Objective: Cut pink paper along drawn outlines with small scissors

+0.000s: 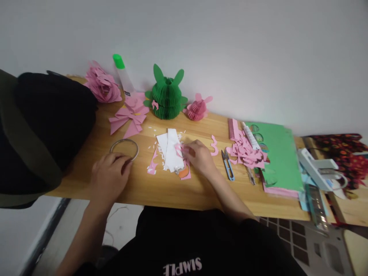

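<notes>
My left hand (110,174) is closed on the near edge of a thin silvery ring (123,140); part of the ring is hidden behind its fingers. My right hand (199,157) pinches a small pink paper cutout (178,150) over a white paper strip (173,147). Beneath and around the strip are tiny white paper snippets and another white piece. A pink scrap (152,163) lies left of them, and an orange piece (184,172) on pink paper peeks out at the lower right. Blue-handled thread snips (228,165) rest right of my right hand, near a curvy pink scrap (214,146).
Along the wall stand a green honeycomb paper figure (167,97), a smaller pink one (197,108) and a green-capped glue bottle (123,74). Pink folded paper (130,115), green sheets (283,157), a white glue gun (319,170) and a black cap (54,122) surround the work area.
</notes>
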Demonstrator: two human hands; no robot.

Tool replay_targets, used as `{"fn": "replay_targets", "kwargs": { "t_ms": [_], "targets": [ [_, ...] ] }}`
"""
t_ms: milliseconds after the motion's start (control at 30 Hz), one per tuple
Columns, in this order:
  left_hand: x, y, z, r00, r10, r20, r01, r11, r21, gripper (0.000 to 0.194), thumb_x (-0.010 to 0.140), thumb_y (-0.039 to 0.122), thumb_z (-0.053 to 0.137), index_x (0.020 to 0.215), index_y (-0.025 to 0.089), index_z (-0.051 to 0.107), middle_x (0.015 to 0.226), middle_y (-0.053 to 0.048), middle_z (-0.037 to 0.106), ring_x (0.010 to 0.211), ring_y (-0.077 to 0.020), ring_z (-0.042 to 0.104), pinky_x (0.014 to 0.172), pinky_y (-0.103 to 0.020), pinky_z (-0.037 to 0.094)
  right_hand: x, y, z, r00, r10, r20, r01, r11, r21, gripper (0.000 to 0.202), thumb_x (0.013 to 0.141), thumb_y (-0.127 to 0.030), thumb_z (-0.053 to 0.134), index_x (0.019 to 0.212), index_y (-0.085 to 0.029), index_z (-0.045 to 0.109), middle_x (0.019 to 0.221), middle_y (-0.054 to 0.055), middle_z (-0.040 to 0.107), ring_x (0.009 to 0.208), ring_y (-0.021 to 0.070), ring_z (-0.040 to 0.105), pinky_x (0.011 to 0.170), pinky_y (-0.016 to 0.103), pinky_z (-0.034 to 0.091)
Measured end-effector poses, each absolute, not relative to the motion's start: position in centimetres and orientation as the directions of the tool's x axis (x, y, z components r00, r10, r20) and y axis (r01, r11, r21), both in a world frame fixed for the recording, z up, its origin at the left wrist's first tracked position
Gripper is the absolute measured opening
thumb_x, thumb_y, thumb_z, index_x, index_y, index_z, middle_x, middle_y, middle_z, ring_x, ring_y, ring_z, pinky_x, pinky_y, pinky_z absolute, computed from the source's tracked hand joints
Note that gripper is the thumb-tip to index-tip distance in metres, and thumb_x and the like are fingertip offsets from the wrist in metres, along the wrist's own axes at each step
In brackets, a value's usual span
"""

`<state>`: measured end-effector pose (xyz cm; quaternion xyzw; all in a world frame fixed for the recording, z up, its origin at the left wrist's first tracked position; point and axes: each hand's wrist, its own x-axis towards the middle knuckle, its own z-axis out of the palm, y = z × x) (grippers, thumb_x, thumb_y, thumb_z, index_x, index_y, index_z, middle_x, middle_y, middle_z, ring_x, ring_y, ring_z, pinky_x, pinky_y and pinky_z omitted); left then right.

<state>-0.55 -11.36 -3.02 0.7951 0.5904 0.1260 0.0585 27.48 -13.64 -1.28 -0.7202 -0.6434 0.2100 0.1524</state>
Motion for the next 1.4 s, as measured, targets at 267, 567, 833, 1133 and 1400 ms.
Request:
{"fn": "replay_targets", "kwargs": {
  "t_ms": [267, 567, 833, 1133, 1400],
  "targets": [
    [3.5, -9.9, -3.1, 0.640, 0.764, 0.083, 0.723, -0.636, 0.271, 0.036, 0.094, 0.026, 0.040, 0.116, 0.018, 0.068, 0.126, -0.014, 0.063, 0.117, -0.0319, 0.055, 0.100, -0.049, 0.043, 28.7, -15.7, -2.1, -0.109, 0.992, -0.071, 0.868, 0.060, -0.492, 0.052, 0.080, -0.025, 0.074, 0.129, -0.018, 0.061, 0.109, 0.012, 0.062, 0.102, 0.0254, 0.058, 0.090, 0.038, 0.047],
    [5.0, -8.5, -2.3, 0.757, 0.653, 0.009, 0.645, -0.750, 0.146, 0.038, 0.095, 0.027, 0.043, 0.122, 0.018, 0.067, 0.143, -0.019, 0.050, 0.131, -0.0385, 0.046, 0.102, -0.056, 0.042, 28.9, -15.7, -4.1, -0.251, 0.967, 0.048, 0.827, 0.240, -0.509, 0.034, 0.082, -0.035, 0.073, 0.114, -0.022, 0.073, 0.098, 0.009, 0.058, 0.095, 0.0245, 0.054, 0.085, 0.039, 0.046],
    [5.8, -7.1, -3.8, 0.791, 0.611, 0.022, 0.591, -0.772, 0.233, 0.043, 0.095, 0.034, 0.039, 0.119, 0.014, 0.068, 0.139, -0.020, 0.053, 0.131, -0.0366, 0.048, 0.108, -0.053, 0.040, 28.4, -16.8, -3.1, -0.135, 0.988, 0.072, 0.838, 0.153, -0.523, 0.029, 0.084, -0.030, 0.072, 0.111, -0.021, 0.073, 0.107, 0.013, 0.061, 0.102, 0.0261, 0.055, 0.088, 0.039, 0.046],
    [6.7, -8.8, -4.0, 0.808, 0.575, 0.132, 0.549, -0.814, 0.190, 0.045, 0.097, 0.031, 0.033, 0.130, 0.020, 0.061, 0.119, -0.016, 0.065, 0.109, -0.0319, 0.061, 0.093, -0.050, 0.050, 33.2, -21.0, 0.4, 0.496, 0.847, -0.192, 0.814, -0.531, -0.237, 0.027, 0.091, -0.017, 0.054, 0.115, -0.010, 0.066, 0.111, 0.018, 0.066, 0.103, 0.0284, 0.062, 0.088, 0.037, 0.046],
    [7.1, -9.9, -3.8, 0.797, 0.580, 0.168, 0.531, -0.806, 0.261, 0.051, 0.089, 0.022, 0.040, 0.139, 0.017, 0.050, 0.127, -0.016, 0.062, 0.118, -0.0324, 0.056, 0.097, -0.051, 0.047, 33.8, -23.2, 0.6, 0.616, 0.749, -0.242, 0.747, -0.654, -0.122, 0.038, 0.086, -0.015, 0.057, 0.124, -0.013, 0.058, 0.119, 0.016, 0.063, 0.099, 0.0269, 0.064, 0.077, 0.032, 0.045]
  ]
}}
